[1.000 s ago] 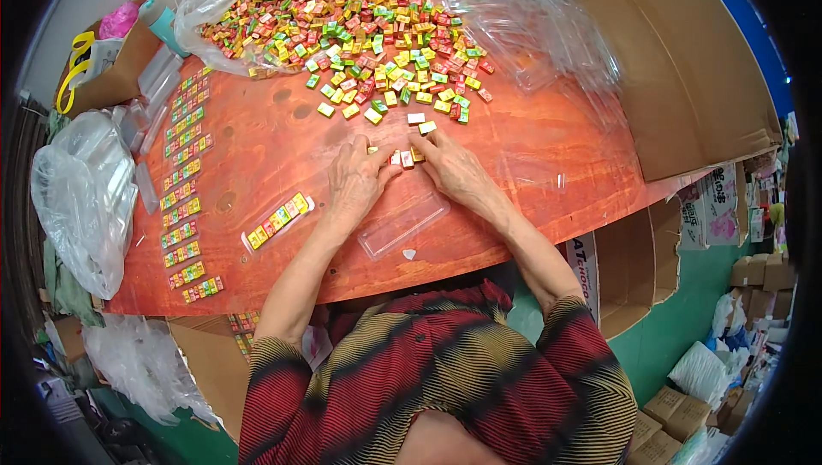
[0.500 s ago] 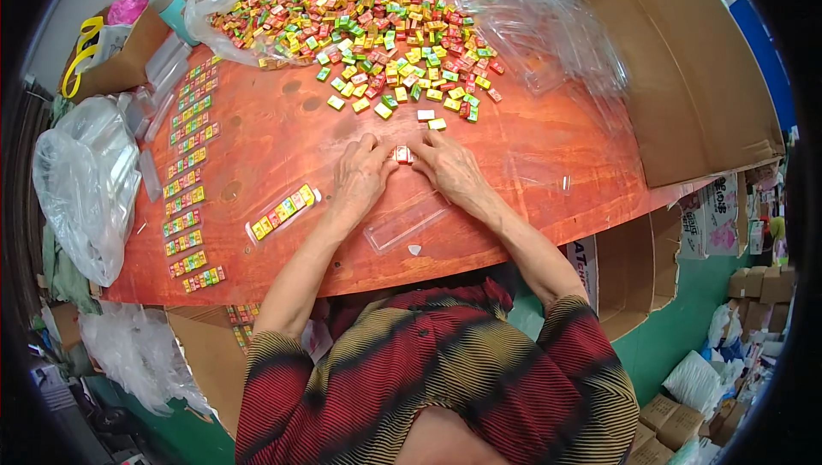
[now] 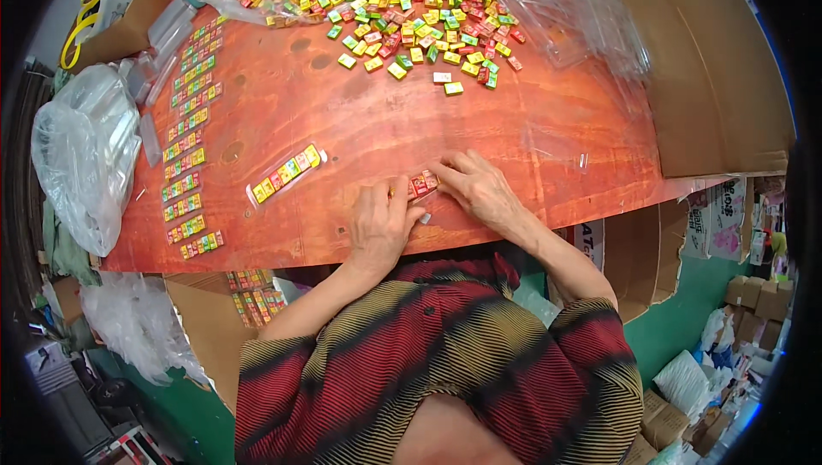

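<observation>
Near the table's front edge, a short row of small red boxes [image 3: 421, 185] sits between my two hands. My left hand [image 3: 379, 218] is closed on the near left end of the row, its fingers partly hiding it. With bent fingers, my right hand [image 3: 479, 188] presses the right end. Clear plastic shows under the boxes, mostly covered by my hands. A small white scrap [image 3: 425, 218] lies just beside my left fingers. To the left, a clear plastic tray [image 3: 323, 155] holds a row of yellow, red and green boxes [image 3: 287, 172].
A large heap of loose boxes [image 3: 411, 2] covers the far side. Filled rows [image 3: 193, 182] line the left edge, beside a clear plastic bag [image 3: 86, 157]. Clear trays [image 3: 582, 24] are piled at the far right, against a cardboard box [image 3: 702, 62]. Another open carton [image 3: 629, 251] stands below the table.
Both hands have come nearer the front edge with the red boxes. The clear tray that lay bare between my forearms is now mostly hidden by my hands. The view has shifted.
</observation>
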The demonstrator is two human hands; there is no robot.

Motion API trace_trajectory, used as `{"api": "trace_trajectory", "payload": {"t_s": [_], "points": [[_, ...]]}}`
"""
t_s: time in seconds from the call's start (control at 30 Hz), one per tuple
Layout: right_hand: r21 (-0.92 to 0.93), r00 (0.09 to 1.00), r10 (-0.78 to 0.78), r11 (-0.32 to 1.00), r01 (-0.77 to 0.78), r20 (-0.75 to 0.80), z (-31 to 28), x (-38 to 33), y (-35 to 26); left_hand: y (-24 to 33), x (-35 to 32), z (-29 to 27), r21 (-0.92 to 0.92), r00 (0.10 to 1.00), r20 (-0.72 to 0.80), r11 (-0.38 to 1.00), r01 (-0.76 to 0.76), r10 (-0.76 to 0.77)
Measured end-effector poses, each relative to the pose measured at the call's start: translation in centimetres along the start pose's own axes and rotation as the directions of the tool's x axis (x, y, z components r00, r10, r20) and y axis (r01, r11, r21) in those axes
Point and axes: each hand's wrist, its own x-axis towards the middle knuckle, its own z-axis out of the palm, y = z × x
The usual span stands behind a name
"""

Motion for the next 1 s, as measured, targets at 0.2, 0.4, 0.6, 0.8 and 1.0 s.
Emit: {"api": "trace_trajectory", "payload": {"t_s": [0.2, 0.4, 0.6, 0.8, 1.0], "points": [[-0.152, 0.999, -0.048, 0.987, 0.045, -0.018, 1.4, -2.1, -0.3, -1.1, -1.3, 0.2, 0.215, 0.993, 0.042, 0.970, -0.115, 0.109], [-0.181, 0.994, 0.104, 0.979, -0.099, 0.017, 2.1, -2.2, -1.8, -0.7, -1.5, 0.1, 0.266, 0.990, 0.134, 0.960, -0.087, 0.053], [-0.121, 0.992, 0.129, 0.984, -0.129, -0.007, 1.8, -1.6, -0.7, -0.2, -0.8, 0.4, 0.100, 0.984, 0.180, 0.994, -0.031, 0.013], [-0.009, 0.926, 0.186, 0.980, -0.200, -0.329, 0.9, -0.9, -1.1, -1.1, -0.6, -0.2, -0.175, 0.996, 0.055, 0.982, 0.075, -0.066], [-0.094, 0.975, -0.087, 0.993, 0.069, -0.205, 2.8, 1.2, -3.7, -1.9, -1.5, 0.0, -0.137, 0.990, 0.066, 0.982, 0.132, -0.124]]}}
